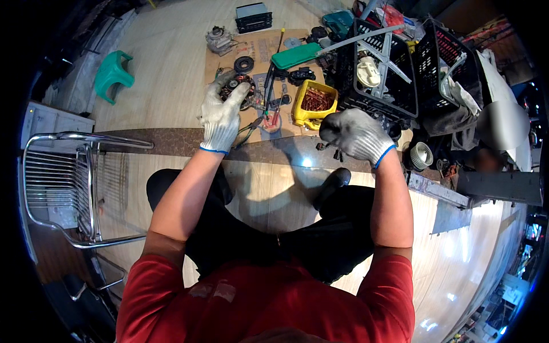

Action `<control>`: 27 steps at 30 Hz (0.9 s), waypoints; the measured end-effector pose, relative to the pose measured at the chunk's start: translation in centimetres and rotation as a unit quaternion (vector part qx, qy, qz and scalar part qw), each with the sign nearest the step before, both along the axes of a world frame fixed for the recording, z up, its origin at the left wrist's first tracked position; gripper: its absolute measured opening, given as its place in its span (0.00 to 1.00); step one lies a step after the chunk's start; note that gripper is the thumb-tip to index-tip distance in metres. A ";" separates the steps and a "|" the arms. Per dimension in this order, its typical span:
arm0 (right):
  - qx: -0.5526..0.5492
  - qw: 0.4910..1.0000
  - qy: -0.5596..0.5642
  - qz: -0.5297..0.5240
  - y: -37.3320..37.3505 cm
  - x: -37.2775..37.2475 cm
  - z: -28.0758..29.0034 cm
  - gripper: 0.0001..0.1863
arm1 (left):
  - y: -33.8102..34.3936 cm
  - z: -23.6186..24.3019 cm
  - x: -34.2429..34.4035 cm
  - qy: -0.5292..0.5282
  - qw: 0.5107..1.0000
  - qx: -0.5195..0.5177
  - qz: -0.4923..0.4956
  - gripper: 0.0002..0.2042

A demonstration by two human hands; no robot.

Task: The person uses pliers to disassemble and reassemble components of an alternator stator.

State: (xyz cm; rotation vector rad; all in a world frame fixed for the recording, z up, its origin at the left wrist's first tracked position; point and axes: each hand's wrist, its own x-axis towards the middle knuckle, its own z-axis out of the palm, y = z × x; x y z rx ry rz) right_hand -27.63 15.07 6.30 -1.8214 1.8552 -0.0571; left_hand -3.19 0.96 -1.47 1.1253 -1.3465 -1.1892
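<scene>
My left hand, in a white knit glove with a blue cuff, is closed around a round motor part with copper windings. It is held above the cardboard, fingers at its left and thumb across its near right side. My right hand, gloved alike, is smeared by motion right of a yellow tub cut from a jug. Reddish copper pieces fill the tub. Something dark and rounded shows at the right fingers; whether it is a held part or dirty glove is unclear. Pliers lie below the left hand.
On the cardboard lie a black ring and a green-headed tool. A metal housing and a black box-shaped unit stand farther off. Black crates crowd the right. A steel chair and green stool stand left.
</scene>
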 end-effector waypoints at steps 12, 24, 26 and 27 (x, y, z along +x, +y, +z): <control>-0.382 0.922 0.046 -0.041 -2.5 7.4 -2.9 0.16 | 2.1 0.3 -0.5 -0.172 0.968 -0.184 0.000 0.23; -0.263 0.961 0.043 0.070 -3.2 6.9 -9.4 0.10 | -4.5 1.7 4.0 0.186 0.980 -0.013 0.065 0.17; -0.164 0.983 0.013 -0.081 -2.6 5.3 -9.4 0.10 | -6.4 1.6 5.9 0.268 0.960 0.020 0.083 0.16; -0.146 0.981 0.001 -0.124 -2.4 4.5 -8.1 0.12 | -6.5 1.6 6.5 0.268 0.960 0.015 0.074 0.16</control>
